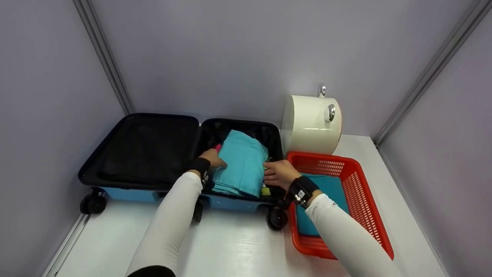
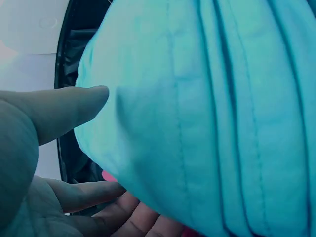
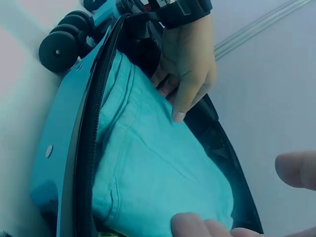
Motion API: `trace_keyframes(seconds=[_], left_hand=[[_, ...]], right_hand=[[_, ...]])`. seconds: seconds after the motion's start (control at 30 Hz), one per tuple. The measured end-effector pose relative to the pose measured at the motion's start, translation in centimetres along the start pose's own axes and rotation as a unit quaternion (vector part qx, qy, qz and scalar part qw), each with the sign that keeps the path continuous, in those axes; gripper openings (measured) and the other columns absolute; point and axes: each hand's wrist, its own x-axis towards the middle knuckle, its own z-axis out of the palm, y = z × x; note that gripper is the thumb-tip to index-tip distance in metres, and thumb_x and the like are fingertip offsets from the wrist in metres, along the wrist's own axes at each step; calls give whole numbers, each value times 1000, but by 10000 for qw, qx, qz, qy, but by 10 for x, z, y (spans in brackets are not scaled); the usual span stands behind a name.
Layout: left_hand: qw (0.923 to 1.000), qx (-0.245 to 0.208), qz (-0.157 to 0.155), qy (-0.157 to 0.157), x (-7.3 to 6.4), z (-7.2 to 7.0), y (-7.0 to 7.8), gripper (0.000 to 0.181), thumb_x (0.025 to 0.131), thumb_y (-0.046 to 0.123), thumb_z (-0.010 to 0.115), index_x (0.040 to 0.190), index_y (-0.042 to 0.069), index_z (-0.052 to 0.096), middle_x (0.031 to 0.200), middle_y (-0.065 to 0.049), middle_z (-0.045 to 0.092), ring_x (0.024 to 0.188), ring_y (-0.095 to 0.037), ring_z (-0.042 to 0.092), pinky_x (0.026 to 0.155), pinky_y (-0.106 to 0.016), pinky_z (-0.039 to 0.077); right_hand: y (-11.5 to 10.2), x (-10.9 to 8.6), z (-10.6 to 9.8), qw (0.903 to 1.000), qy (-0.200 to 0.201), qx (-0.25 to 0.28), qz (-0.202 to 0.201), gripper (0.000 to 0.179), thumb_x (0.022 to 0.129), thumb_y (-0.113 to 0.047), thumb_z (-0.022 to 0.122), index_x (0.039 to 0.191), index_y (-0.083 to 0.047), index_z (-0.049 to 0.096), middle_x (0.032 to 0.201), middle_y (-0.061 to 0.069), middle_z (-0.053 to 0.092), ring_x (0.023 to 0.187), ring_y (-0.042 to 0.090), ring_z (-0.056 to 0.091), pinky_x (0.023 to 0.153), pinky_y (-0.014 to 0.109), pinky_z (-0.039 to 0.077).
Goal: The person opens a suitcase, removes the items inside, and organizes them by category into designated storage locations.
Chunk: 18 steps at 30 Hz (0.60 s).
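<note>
A folded turquoise cloth (image 1: 241,163) with stitched seams lies in the right half of an open suitcase (image 1: 269,134), black inside and blue outside. At its left edge is my left hand (image 1: 213,158); the thumb (image 2: 74,106) extends over the cloth and the fingers (image 2: 128,212) lie along its side, their tips partly hidden. My right hand (image 1: 281,174) is at the cloth's right edge, fingers extended, thumb apart from it in the right wrist view. Something pink (image 1: 218,147) shows beside the left hand, and a yellow-green piece (image 1: 265,191) near the right.
The suitcase's other half (image 1: 150,146) lies flat at left. Right of the suitcase stands a red basket (image 1: 359,184) holding a darker teal folded cloth (image 1: 326,188). Behind it, a cream drum-shaped container (image 1: 315,127) with metal fittings leans near the wall. White table (image 1: 234,238) in front.
</note>
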Motion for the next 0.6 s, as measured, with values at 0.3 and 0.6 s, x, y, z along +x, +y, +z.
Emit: trace_keyframes(seconds=[0.3, 0.6], left_hand=[[9996, 268, 0, -20, 2, 0, 9, 70, 101, 31, 72, 151, -14, 50, 147, -30, 60, 108, -30, 58, 98, -43, 52], [9987, -233, -115, -438, -1, -4, 12, 80, 106, 31, 65, 164, -11, 30, 157, -29, 47, 105, -29, 51, 97, -41, 46]], right_hand=[[9, 15, 5, 9984, -61, -310, 475, 78, 112, -24, 59, 169, 9, 17, 166, 47, 27, 152, 64, 36, 123, 63, 41], [16, 26, 4, 9957, -85, 34, 923, 80, 113, -28, 58, 169, 9, 14, 170, 45, 17, 156, 66, 26, 124, 68, 37]])
